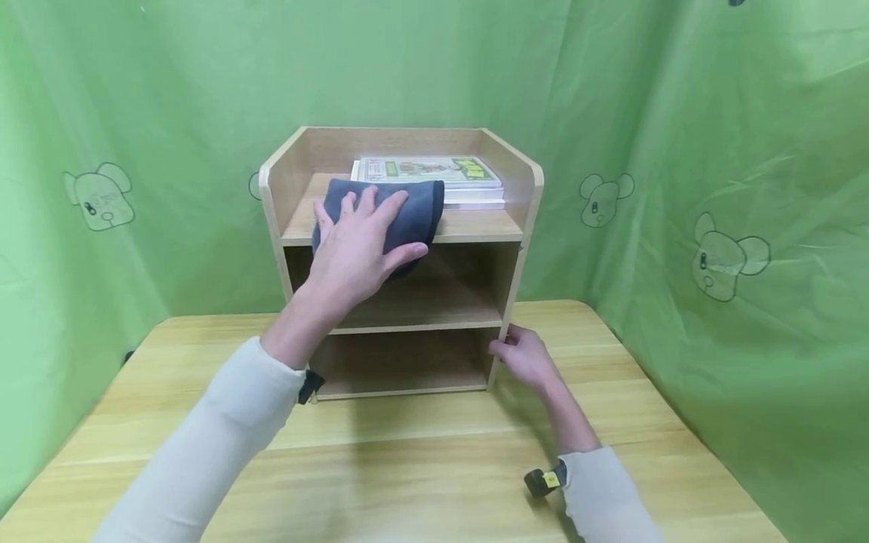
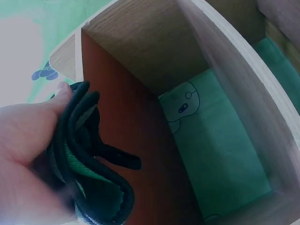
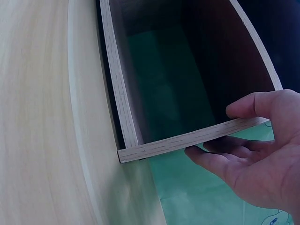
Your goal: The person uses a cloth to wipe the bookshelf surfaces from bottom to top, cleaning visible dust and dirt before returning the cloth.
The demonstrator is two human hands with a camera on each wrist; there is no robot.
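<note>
A small wooden shelf unit (image 1: pixel 417 327) with two open compartments and a walled top stands on the table. My left hand (image 1: pixel 353 253) holds a folded dark grey-blue cloth (image 1: pixel 424 207) with black edging, its fingers spread over the cloth and the thumb along its near side. The cloth overlaps the front edge of the top shelf in the head view. Its folded layers and a black loop show beside the thumb in the left wrist view. Low on the right, my right hand (image 3: pixel 262 145) pinches the unit's side panel (image 3: pixel 187 138), thumb inside, fingers outside.
A stack of books (image 1: pixel 468 188) lies on the top shelf, right behind the cloth. Raised side and back walls border that shelf. A light wood table (image 1: pixel 421 467) carries the unit, and a green curtain (image 1: pixel 434 60) with bear drawings encloses the back and sides.
</note>
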